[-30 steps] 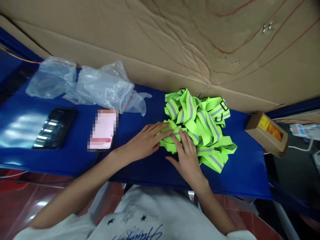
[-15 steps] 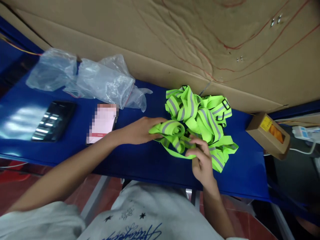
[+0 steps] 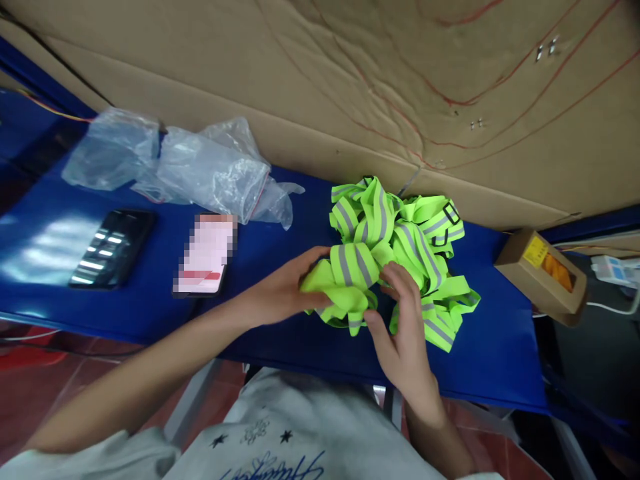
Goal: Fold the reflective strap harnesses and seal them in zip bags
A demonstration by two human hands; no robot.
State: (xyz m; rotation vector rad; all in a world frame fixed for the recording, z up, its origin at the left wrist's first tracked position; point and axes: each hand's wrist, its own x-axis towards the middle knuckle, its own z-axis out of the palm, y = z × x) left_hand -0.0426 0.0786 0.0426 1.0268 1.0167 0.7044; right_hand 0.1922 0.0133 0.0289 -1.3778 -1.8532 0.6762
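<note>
A heap of neon-green reflective straps [image 3: 420,247] with grey stripes lies on the blue table [image 3: 280,253], against the cardboard. At its near left edge my left hand [image 3: 283,290] is closed on a bunched strap [image 3: 345,283] lifted a little off the table. My right hand [image 3: 403,333] is at the same bundle from the right, thumb under it and fingers curled on its edge. Both hands grip this one piece.
Crumpled clear plastic bags [image 3: 200,170] lie at the back left. Two phones rest flat on the table: a dark one [image 3: 111,248] and one with a lit screen [image 3: 206,255]. A small brown box [image 3: 543,275] stands at the right end. Cardboard sheet [image 3: 400,80] forms the back wall.
Both hands went from pressing flat on the straps to picking up one bunch. The bundle has been gathered tighter and raised between the hands.
</note>
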